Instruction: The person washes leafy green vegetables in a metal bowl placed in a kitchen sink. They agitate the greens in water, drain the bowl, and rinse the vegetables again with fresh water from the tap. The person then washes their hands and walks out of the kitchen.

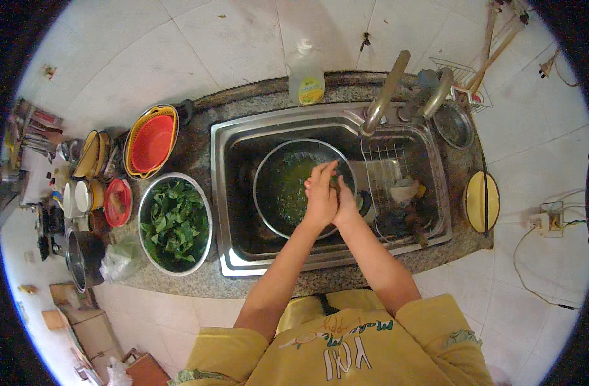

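Observation:
My left hand (321, 196) and my right hand (346, 204) are pressed together, palm to palm, with the fingers closed over each other. Whatever lies between them, if anything, is hidden. They are above the right side of a round dark pan (267, 215) that sits in the metal sink (221, 254). Greenish water (293, 183) with small bits in it fills the pan. To the left of the sink, a metal bowl (208, 239) on the counter is heaped with dark green leaves (173, 222).
A faucet (379, 106) reaches over the sink's back edge. In the sink's right side is a wire rack (383, 161). A soap bottle (307, 78) stands behind. Red and yellow baskets (152, 141) and a plastic bag (119, 258) are left; a yellow lid (481, 201) is right.

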A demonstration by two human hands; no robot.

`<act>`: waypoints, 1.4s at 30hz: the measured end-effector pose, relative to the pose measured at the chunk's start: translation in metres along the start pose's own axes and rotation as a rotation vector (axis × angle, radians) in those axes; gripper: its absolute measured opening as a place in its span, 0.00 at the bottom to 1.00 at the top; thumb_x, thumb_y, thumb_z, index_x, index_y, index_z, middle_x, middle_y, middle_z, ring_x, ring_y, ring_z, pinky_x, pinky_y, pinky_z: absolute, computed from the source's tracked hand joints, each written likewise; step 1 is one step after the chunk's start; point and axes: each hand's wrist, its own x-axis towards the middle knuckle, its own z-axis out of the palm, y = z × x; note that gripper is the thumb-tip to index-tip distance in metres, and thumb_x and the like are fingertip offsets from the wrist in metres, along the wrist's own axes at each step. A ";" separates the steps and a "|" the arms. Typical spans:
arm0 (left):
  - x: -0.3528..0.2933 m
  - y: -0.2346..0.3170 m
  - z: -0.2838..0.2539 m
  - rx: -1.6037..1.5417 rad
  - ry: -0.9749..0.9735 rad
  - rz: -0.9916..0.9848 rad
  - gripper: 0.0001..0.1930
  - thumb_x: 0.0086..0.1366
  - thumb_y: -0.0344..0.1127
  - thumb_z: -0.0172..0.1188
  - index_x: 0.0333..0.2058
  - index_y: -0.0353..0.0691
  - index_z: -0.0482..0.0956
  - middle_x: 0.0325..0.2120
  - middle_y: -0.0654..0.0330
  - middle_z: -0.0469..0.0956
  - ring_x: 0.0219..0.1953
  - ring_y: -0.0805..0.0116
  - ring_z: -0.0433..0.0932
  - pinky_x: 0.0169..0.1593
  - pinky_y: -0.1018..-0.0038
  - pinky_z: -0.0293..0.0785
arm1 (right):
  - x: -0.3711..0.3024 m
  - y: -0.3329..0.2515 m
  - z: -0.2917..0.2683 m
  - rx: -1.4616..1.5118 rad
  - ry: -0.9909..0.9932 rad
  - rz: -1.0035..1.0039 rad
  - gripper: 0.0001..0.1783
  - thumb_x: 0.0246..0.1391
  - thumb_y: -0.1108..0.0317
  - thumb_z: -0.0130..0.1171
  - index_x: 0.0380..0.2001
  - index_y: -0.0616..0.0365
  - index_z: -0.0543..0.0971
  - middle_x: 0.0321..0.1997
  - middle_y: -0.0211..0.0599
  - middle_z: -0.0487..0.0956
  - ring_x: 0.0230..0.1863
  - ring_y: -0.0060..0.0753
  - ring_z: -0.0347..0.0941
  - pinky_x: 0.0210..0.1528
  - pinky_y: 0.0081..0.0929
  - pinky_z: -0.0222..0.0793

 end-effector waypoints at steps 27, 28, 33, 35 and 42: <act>-0.030 0.046 -0.255 0.215 0.566 -0.112 0.17 0.62 0.22 0.43 0.49 0.38 0.70 0.38 0.57 0.74 0.34 0.72 0.73 0.30 0.73 0.73 | -0.037 -0.051 -0.012 -1.016 0.536 0.013 0.21 0.60 0.59 0.51 0.52 0.60 0.72 0.55 0.45 0.73 0.58 0.39 0.68 0.51 0.32 0.69; -0.041 0.033 -0.276 0.302 0.640 0.009 0.17 0.63 0.22 0.42 0.50 0.38 0.69 0.39 0.57 0.74 0.34 0.71 0.73 0.32 0.72 0.73 | -0.033 -0.050 -0.024 -0.978 0.506 -0.039 0.20 0.60 0.59 0.51 0.51 0.60 0.73 0.52 0.44 0.74 0.54 0.38 0.70 0.48 0.29 0.71; -0.086 0.010 -0.312 1.072 0.361 -0.380 0.22 0.66 0.30 0.47 0.59 0.44 0.63 0.61 0.50 0.57 0.60 0.53 0.62 0.60 0.61 0.61 | -0.029 -0.036 -0.024 -0.870 0.481 -0.163 0.22 0.61 0.53 0.50 0.48 0.59 0.73 0.39 0.40 0.79 0.34 0.33 0.75 0.37 0.22 0.72; -0.086 0.027 -0.306 1.243 0.166 -0.652 0.27 0.64 0.31 0.51 0.62 0.48 0.61 0.66 0.48 0.50 0.65 0.47 0.54 0.64 0.58 0.55 | -0.021 -0.044 -0.034 -0.713 0.384 -0.100 0.24 0.59 0.49 0.51 0.47 0.57 0.74 0.38 0.38 0.79 0.35 0.31 0.75 0.36 0.24 0.73; -0.078 0.038 -0.314 0.497 0.544 0.014 0.24 0.54 0.14 0.45 0.50 0.37 0.74 0.53 0.49 0.70 0.55 0.55 0.70 0.54 0.64 0.71 | -0.011 -0.031 -0.004 -0.303 0.400 -0.109 0.29 0.59 0.42 0.47 0.49 0.57 0.72 0.45 0.40 0.76 0.46 0.37 0.72 0.48 0.30 0.72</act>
